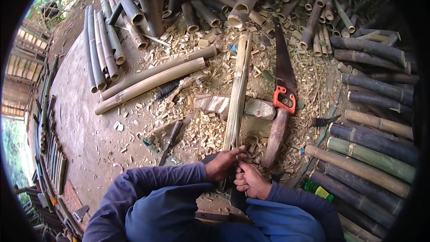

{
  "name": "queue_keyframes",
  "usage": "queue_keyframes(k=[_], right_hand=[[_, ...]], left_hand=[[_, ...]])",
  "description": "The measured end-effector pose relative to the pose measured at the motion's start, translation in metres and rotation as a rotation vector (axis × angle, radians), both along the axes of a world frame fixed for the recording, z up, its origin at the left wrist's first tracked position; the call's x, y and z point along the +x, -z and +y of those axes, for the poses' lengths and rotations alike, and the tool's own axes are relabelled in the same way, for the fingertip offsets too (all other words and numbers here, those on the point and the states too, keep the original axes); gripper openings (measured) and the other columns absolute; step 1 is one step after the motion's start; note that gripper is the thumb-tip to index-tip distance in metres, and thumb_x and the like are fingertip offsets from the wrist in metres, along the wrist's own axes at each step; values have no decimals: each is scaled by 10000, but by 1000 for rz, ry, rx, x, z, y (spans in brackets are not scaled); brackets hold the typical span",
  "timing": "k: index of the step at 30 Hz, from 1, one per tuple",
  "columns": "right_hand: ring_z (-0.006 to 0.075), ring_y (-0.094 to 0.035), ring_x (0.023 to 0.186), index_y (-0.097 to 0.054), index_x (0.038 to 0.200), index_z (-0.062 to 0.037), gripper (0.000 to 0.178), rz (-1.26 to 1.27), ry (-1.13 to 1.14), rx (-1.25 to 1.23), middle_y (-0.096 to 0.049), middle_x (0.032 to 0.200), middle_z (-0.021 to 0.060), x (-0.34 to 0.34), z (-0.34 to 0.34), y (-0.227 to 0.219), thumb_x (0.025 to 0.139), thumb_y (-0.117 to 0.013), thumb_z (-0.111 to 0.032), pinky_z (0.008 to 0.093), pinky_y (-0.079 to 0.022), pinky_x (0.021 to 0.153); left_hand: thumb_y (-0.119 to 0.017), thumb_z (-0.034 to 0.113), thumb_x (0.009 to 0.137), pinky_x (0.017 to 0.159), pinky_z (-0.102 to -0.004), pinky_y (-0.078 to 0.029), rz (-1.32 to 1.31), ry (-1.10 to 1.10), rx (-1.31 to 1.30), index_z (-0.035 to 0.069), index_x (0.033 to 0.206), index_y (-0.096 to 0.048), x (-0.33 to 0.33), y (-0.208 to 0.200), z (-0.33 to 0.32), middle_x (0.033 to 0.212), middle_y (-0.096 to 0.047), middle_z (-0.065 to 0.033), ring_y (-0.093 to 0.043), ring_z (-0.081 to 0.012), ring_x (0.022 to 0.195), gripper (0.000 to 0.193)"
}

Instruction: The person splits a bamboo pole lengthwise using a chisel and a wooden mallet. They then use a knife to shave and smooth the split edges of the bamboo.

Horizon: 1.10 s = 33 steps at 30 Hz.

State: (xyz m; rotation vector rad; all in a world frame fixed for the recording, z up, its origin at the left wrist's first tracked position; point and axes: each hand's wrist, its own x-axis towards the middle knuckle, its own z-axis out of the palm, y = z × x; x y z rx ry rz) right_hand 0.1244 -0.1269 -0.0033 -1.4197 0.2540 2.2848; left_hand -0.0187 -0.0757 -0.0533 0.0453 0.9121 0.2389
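A long split bamboo piece (236, 94), pale and rough along its face, runs from between my knees outward over a flat stone (214, 104). My left hand (219, 166) is closed around its near end, with the thumb on top. Pressed close beside it, my right hand (253, 182) is a fist; what it grips is hidden by the fingers. A thin dark tip shows just above the hands, too small to name. Right of the bamboo lies a handsaw (284, 62) with an orange handle, its grip end by a reddish wooden block (275, 139).
Two bamboo poles (152, 85) lie at the left, above a dark-handled chisel-like tool (172, 139). A knife (323, 121) and a green bottle (318, 190) are at the right, beside stacked bamboo (371, 161). Wood chips (201, 134) cover the ground; more cut bamboo (242, 6) is piled beyond.
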Motion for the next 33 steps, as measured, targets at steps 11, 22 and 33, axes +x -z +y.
queue_keyframes(k=[11, 22, 33], right_hand=[[43, -206, 444, -411, 865, -180, 269, -32, 27, 110, -235, 593, -73, 11, 12, -52, 1069, -444, -353, 222, -185, 389], [69, -293, 471, -445, 944, -127, 236, -164, -46, 501, -343, 637, -13, 36, -15, -130, 1086, -414, -313, 237, -262, 413], [112, -599, 900, -580, 1210, 27, 356, -742, -216, 1134, -627, 973, 63, 80, 22, -72, 1037, -555, -282, 272, -490, 782]], left_hand=[[-585, 201, 1006, 577, -289, -504, 167, 93, 412, -23, 1011, -640, 17, -50, 14, 844, -675, -76, -614, -136, 662, 230], [-520, 198, 1059, 772, -283, -579, -217, 73, 904, -14, 1116, -611, 28, -130, 13, 1015, -723, -111, -695, -154, 898, 238], [-567, 266, 1022, 774, -358, -599, 184, -353, 1137, 11, 1085, -610, -95, -144, 125, 995, -711, -157, -709, -242, 869, 266]])
